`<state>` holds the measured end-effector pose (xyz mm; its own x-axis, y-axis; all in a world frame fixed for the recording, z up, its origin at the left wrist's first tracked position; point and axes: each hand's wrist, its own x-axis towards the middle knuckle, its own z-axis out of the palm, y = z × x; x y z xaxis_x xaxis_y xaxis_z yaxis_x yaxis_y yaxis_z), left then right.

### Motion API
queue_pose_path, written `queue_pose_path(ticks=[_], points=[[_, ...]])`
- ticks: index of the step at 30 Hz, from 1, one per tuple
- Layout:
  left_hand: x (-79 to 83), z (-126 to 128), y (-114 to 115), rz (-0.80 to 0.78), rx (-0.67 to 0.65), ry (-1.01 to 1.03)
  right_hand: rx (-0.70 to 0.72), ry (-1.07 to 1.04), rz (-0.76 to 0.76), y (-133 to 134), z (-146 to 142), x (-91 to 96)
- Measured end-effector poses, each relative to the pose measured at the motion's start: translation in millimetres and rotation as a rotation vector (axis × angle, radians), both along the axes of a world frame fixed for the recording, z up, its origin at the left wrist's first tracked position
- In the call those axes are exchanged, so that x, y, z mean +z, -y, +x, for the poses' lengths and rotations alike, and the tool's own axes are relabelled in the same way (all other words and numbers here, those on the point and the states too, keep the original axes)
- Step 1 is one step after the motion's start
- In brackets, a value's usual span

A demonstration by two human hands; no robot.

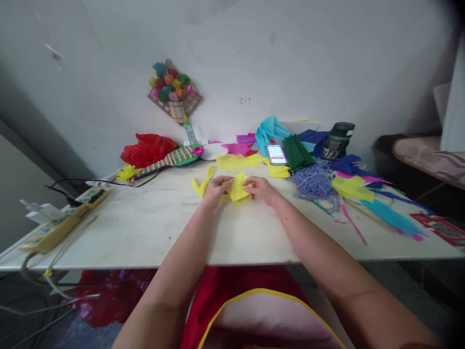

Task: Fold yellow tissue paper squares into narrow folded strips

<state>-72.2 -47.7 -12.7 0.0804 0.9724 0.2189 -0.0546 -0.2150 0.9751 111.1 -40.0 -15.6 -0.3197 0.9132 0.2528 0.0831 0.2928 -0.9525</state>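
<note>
The near tabletop (250, 237) allows passage; yarn (311, 179) (tangled) blocks the right.

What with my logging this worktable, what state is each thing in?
Held yellow sheet: creased, between both hands
Left hand: pinching the sheet
Right hand: pinching the sheet
Dark bottle: upright, closed
Purple yarn: loose tangle
Power strip: black plug inserted; whether live, unclear
Teal tube: tilted; cap unclear
Red plastic: crumpled
Dark green sheet: folded
Light blue sheet: bunched up

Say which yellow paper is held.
The sheet pinched by left hand and right hand. Neither holds the bent strip, the sheets behind, or the piece right of the yarn.
</note>
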Motion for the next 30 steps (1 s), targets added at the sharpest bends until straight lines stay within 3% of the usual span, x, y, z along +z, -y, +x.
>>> queue_pose_path(ticks=[9,23,30], points=[[-6.3,-2.2,-4.1,-0.132,-0.179,-0.007,0.027,-0.019,-0.010,2.5,2.6,6.0],[-4.8,2.9,-1.5,-0.179,-0.120,-0.082,0.001,0.007,0.025,-0.2,0.8,1.1],[-5.8,3.9,-3.7,-0.107,-0.032,-0.144,-0.015,0.011,0.039,-0.3,0.2,0.2]])
